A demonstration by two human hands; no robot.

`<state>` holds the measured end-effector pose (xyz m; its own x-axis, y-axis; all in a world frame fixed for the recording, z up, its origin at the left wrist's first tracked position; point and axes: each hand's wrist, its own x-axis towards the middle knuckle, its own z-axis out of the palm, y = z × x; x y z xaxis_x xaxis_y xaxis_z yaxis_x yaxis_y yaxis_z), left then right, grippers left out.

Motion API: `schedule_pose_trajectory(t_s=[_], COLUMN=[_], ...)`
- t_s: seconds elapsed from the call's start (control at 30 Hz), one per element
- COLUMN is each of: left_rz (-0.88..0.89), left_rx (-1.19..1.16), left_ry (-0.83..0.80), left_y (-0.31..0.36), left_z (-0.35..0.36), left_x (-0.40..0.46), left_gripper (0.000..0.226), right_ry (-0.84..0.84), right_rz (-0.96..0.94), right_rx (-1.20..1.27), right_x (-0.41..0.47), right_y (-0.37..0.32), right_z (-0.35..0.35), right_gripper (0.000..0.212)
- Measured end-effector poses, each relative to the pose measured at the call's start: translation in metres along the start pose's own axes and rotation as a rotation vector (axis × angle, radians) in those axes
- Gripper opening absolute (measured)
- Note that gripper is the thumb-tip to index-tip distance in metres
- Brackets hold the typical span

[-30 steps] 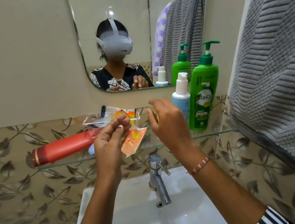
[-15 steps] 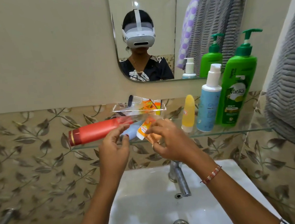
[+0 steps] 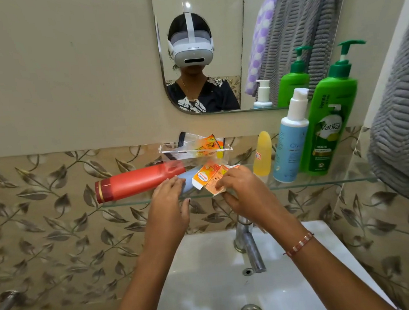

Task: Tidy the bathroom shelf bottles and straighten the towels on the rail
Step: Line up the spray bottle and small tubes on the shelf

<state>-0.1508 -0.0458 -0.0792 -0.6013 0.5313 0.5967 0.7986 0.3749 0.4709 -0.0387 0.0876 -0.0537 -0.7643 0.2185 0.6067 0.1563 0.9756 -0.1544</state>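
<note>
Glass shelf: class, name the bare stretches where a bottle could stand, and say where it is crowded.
On the glass shelf, one bare stretch shows: the front strip before the yellow bottle. The middle is crowded: red bottle lying down, wrappers, right hand pinching an orange sachet.

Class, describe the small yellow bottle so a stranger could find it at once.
Find the glass shelf under the mirror. Three bottles stand at its right end; the yellow bottle is the leftmost, beside the pale blue pump bottle. It is the shortest, with no pump.

Shelf (image 3: pixel 324 183) mid blocked: red bottle (image 3: pixel 139 182) lying across, wrappers (image 3: pixel 195 150) behind; bottles upright at right.
</note>
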Motion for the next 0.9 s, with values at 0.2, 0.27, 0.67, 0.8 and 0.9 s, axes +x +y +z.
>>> schedule_pose_trajectory(t_s=[0.2, 0.27, 0.67, 0.8, 0.9], left_rz=[0.07, 0.098, 0.202, 0.125, 0.027], left_rx=[0.078, 0.106, 0.153, 0.107, 0.025], left_ry=[-0.003, 0.004, 0.103, 0.18, 0.229], left_y=[-0.001, 0.0, -0.004, -0.003, -0.002], left_z=[-0.002, -0.003, -0.012, -0.017, -0.021], left_x=[0.004, 0.006, -0.002, -0.009, -0.017], left_gripper=[0.05, 0.051, 0.039, 0.035, 0.03], right_ry=[0.092, 0.107, 0.139, 0.143, 0.124], right_rz=[0.052, 0.068, 0.116, 0.145, 0.14], right_rx=[0.025, 0.037, 0.052, 0.057, 0.06], right_x=[0.003, 0.004, 0.012, 0.013, 0.012], right_y=[0.001, 0.001, -0.002, -0.001, 0.0], right_z=[0.003, 0.003, 0.005, 0.007, 0.009], right_gripper=[0.016, 0.017, 0.017, 0.018, 0.019])
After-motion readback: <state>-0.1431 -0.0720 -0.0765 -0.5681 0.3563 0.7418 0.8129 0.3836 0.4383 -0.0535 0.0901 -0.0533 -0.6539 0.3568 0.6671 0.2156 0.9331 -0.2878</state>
